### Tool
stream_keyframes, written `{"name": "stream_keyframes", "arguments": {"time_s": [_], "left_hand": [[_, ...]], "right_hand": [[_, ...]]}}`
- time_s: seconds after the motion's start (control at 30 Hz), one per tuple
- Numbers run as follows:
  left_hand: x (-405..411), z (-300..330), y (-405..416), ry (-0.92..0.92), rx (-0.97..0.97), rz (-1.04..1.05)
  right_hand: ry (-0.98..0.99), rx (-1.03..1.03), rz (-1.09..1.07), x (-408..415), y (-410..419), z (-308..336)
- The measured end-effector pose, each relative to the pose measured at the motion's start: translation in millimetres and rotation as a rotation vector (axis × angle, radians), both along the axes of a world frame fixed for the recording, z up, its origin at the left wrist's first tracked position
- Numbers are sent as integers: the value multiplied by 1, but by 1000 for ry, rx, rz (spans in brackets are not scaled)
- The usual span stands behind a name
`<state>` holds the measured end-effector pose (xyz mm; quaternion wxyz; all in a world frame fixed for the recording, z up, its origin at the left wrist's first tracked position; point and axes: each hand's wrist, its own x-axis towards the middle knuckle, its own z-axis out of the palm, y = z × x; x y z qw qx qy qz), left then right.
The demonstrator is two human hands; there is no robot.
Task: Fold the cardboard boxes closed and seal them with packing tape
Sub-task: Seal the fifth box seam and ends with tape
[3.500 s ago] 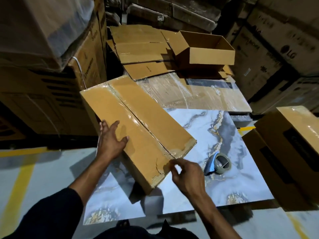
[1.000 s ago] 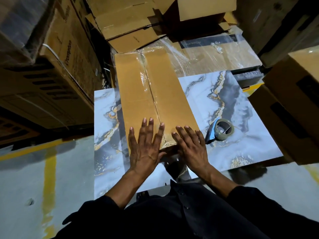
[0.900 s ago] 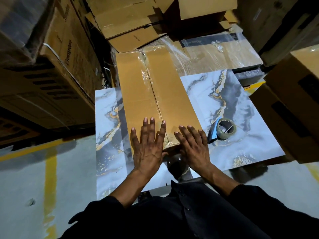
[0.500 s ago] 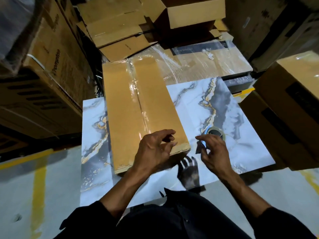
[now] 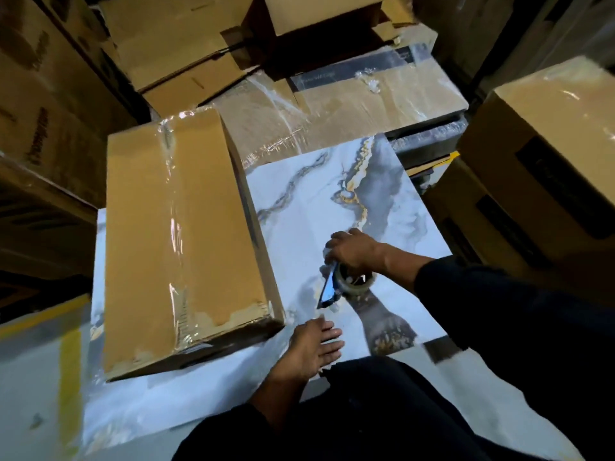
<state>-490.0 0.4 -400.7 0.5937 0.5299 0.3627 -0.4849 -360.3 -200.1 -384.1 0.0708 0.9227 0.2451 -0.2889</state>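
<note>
Right hand (image 5: 354,251) grips the blue-handled clear tape roll (image 5: 346,283), left hand (image 5: 316,344) lies flat and loose on the marble-patterned slab (image 5: 332,201), long taped brown cardboard box (image 5: 179,234) pointing away.

We are in a warehouse: stacked cartons (image 5: 50,104) wall us in, flattened cardboard (image 5: 173,38) piles up, yellow lines (image 5: 70,371) mark the floor.
</note>
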Motion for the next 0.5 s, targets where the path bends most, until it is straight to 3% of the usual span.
{"name": "stream_keyframes", "arguments": {"time_s": [0.23,0.5], "left_hand": [[2,-22,-24,95,-108,262],[10,7,-37,33,-245,459]], "right_hand": [[51,131,-100,-5,-3,-9],[-120,330,-217,-35,-29,37]]}}
